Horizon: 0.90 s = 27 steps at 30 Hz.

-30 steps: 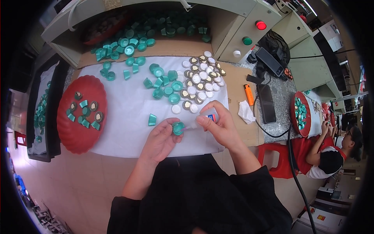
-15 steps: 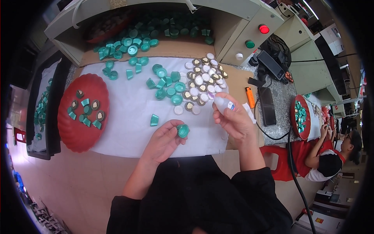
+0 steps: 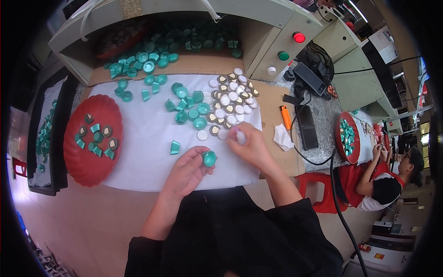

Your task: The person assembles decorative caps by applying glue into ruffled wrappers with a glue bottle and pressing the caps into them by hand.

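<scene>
My left hand (image 3: 187,171) pinches a green fluted foil cup (image 3: 209,159), its hollow side turned up. To its right, my right hand (image 3: 253,148) is closed around a small white squeeze bottle (image 3: 241,137); fingers cover most of the bottle. A gap separates the bottle from the cup. A lone green cup (image 3: 175,147) lies on the white sheet (image 3: 143,168) just beyond my left hand. Farther off is a loose group of green cups (image 3: 187,105). Beside that group spreads a pile of round discs (image 3: 229,99), some white, some dark-rimmed with a pale centre.
A red scalloped tray (image 3: 87,173) at left holds several cups and discs. More green cups (image 3: 148,67) fill the shelf opening behind. On the right lie a crumpled tissue (image 3: 282,138), an orange lighter (image 3: 285,117), a phone (image 3: 308,127) and a cable. A co-worker (image 3: 385,184) sits far right.
My right hand has come left and nearer to the cup, turning the bottle, which earlier showed more fully. The left hand keeps its hold on the cup. The whole view has shifted slightly.
</scene>
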Each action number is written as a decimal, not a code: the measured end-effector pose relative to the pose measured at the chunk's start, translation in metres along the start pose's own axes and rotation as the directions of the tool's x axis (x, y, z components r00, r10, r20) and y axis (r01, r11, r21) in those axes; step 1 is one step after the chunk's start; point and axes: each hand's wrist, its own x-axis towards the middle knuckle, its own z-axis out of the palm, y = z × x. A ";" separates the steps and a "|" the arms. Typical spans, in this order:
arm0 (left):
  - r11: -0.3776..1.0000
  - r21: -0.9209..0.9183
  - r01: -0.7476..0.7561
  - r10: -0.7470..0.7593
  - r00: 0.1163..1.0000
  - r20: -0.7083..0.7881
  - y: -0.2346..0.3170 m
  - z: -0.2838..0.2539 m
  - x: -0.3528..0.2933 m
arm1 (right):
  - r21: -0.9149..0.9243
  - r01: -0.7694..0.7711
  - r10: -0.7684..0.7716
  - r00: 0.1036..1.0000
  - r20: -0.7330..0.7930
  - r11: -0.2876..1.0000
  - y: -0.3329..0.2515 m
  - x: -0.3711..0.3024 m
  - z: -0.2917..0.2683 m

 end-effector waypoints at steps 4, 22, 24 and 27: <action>1.000 -0.019 0.002 -0.002 1.000 0.004 0.001 -0.002 -0.003 | -0.289 0.024 0.009 0.993 0.115 0.957 -0.021 0.008 0.002; 1.000 -0.015 -0.001 0.001 1.000 0.006 0.001 -0.003 -0.003 | -0.077 -0.151 0.162 0.973 0.164 0.986 -0.016 0.008 -0.028; 1.000 -0.017 0.000 0.000 1.000 0.004 0.001 -0.001 -0.002 | -0.152 -0.152 0.156 0.988 0.018 0.977 -0.011 -0.008 -0.019; 1.000 0.002 -0.015 0.015 1.000 -0.014 0.001 0.001 -0.002 | -0.244 -0.093 0.090 0.996 -0.023 0.965 -0.012 -0.022 -0.003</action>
